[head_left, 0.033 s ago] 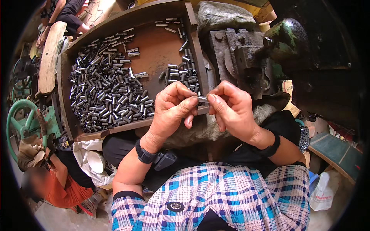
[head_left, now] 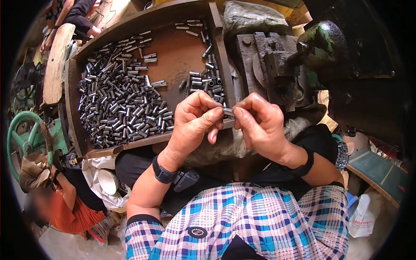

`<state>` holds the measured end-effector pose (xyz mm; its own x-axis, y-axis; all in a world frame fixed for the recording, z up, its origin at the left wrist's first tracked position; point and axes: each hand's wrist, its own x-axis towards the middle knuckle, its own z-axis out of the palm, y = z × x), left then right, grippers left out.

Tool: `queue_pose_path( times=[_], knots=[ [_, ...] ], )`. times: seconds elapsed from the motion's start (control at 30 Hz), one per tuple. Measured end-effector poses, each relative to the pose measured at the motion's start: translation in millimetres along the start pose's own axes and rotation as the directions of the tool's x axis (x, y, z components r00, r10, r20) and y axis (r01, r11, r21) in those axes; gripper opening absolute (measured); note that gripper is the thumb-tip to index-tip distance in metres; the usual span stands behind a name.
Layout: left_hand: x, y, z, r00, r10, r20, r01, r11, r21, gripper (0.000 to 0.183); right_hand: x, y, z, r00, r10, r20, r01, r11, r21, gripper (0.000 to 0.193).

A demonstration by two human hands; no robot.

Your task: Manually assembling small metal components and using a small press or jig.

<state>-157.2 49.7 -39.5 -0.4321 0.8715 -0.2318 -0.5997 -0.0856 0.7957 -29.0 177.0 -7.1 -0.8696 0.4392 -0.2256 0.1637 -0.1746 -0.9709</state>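
Note:
A small shiny metal tube (head_left: 227, 112) is held between my two hands, just off the near right corner of a wooden tray (head_left: 125, 148). My left hand (head_left: 197, 117) pinches its left end between thumb and forefinger. At the other end, the thumb and forefinger of my right hand (head_left: 260, 123) pinch it too. Fingertips cover both ends. In the tray lies a large heap of short dark metal tubes (head_left: 125, 104) on the left. A smaller group of similar tubes (head_left: 206, 80) sits along its right wall, just beyond my left hand.
Right of the tray stands a heavy, greasy metal machine (head_left: 277, 65) with a rounded, green-flecked part (head_left: 323, 43). A green handwheel (head_left: 28, 134) is at far left, near a person in an orange shirt (head_left: 78, 210). Another person (head_left: 76, 17) sits at upper left, near a wooden plank (head_left: 57, 65).

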Motion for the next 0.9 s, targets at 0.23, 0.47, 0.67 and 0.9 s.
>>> queue_pose_path(
  times=[0.23, 0.47, 0.67, 0.9],
  knots=[
    [-1.2, 6.1, -3.6, 0.999, -0.028, 0.045, 0.029, 0.999, -0.028, 0.011, 11.4, 9.0, -4.5, 0.848, -0.527, 0.062, 0.511, 0.779, -0.365, 0.006],
    [0.2, 11.1, -1.5, 0.997, -0.065, 0.043, 0.064, 0.998, 0.016, 0.019, 9.3, -0.6, -5.0, 0.984, -0.176, 0.040, 0.180, 0.964, -0.196, 0.008],
    [4.9, 3.4, -2.5, 0.998, -0.055, 0.009, 0.054, 0.989, 0.138, 0.021, 16.5, 3.9, -8.7, 0.999, 0.045, 0.024, -0.047, 0.995, 0.088, 0.016],
    [5.5, 1.2, -5.6, 0.998, -0.010, -0.054, 0.016, 0.992, 0.124, 0.020, 22.6, 3.7, -16.2, 0.969, 0.214, 0.124, -0.218, 0.976, 0.018, 0.027]
  ],
)
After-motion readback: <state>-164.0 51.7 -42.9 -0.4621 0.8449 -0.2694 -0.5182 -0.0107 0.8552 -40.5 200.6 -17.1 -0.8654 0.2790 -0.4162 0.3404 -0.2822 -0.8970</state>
